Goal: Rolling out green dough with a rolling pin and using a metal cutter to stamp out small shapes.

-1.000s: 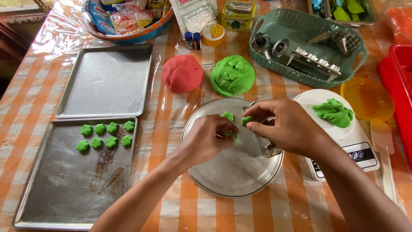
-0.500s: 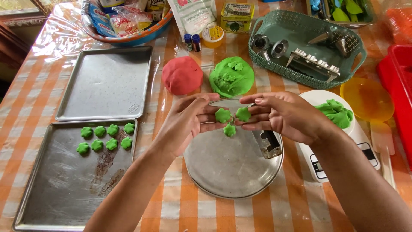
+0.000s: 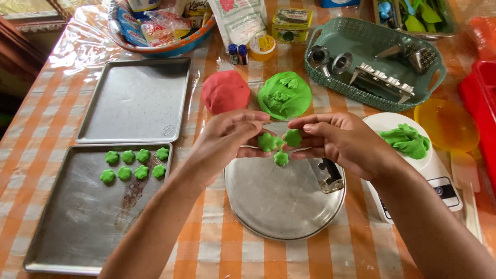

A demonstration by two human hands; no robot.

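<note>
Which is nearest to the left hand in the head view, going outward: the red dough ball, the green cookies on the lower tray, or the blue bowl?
From the left hand:
1. Red dough ball, just above it.
2. Green cookies on the lower tray, to its left.
3. Blue bowl, top left, farthest.

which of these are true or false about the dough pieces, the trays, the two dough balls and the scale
1. Both hands (left hand, right hand) hold small green dough pieces above the round metal plate. True.
2. The upper baking tray holds eight green pieces. False: it is bare; the eight lie on the lower baking tray.
3. The red dough ball lies left of the green dough ball. True.
4. The white scale carries red dough. False: green dough sits on it.
</note>
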